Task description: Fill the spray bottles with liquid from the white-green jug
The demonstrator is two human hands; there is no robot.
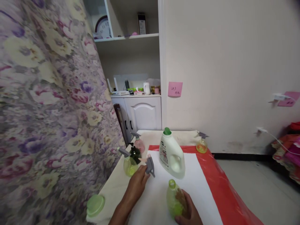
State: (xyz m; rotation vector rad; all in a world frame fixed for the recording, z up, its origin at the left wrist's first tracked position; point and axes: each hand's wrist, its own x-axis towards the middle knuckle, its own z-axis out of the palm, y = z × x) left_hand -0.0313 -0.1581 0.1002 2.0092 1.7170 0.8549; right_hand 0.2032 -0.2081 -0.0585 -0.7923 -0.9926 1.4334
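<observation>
My left hand [138, 182] is closed on a grey spray trigger head [150, 166] with a pale pink nozzle tip, held over the white sheet. In my right hand [191, 209] is a translucent yellow-green bottle [172, 200], its neck uncovered and facing up. Beyond them a large pale green detergent jug [172, 157] with a handle stands on the sheet; something dark green [167, 131] shows at its mouth. A yellow-green spray bottle [129, 164], a dark green pump bottle [135, 153] and a pink spray bottle [139, 144] stand just past my left hand.
The table has a white sheet [194, 165] over a red plastic cover [211, 178]. A yellow spray bottle [202, 145] stands at the far right corner, a green-lidded container [95, 206] at the near left. A floral curtain [58, 125] hangs along the left; a wall [222, 78] rises behind.
</observation>
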